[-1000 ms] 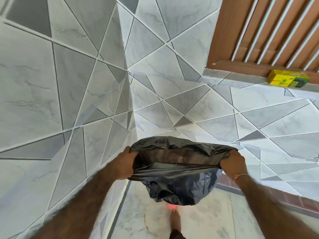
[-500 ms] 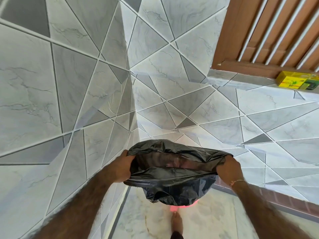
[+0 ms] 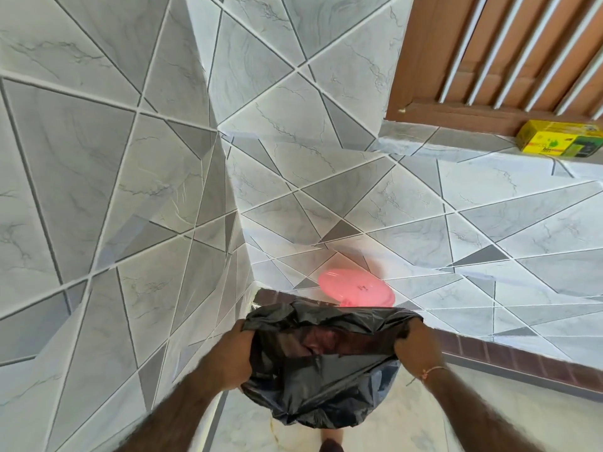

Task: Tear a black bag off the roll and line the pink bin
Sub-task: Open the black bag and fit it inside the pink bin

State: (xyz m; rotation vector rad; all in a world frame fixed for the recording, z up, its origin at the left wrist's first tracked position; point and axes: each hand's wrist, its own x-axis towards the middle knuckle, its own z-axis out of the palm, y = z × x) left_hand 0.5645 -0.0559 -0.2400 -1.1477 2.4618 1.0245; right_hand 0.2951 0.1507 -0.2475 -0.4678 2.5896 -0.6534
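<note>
A black bag (image 3: 321, 370) is being held open in front of a tiled wall corner, and every place here is being given relative to that bag. Its left edge is being gripped by the left hand (image 3: 233, 358), whose fingers are being closed around a bunched fold of the film. Its right edge is being gripped in the same way by the right hand (image 3: 416, 349), clenched on the crumpled rim; a thin thread band (image 3: 430, 371) is being worn at that wrist. The mouth of the bag is being stretched wide between the two hands, and the rest of the film is hanging slack and wrinkled below them.

Just above and behind the bag, a round pink lid (image 3: 357, 288) is being seen, tilted against the wall (image 3: 424, 203); its lower edge is being covered by the bag's rim. The body of the pink bin is being hidden by the bag, so its exact position cannot be told. A brown skirting strip (image 3: 509, 357) is running along the wall's foot to the right of the bag. Far above and to the right, a yellow box (image 3: 559, 141) is lying on a tiled ledge under a wooden grille (image 3: 509, 57). Directly below the bag, a foot (image 3: 331, 445) is being glimpsed on the pale floor (image 3: 248, 425).
</note>
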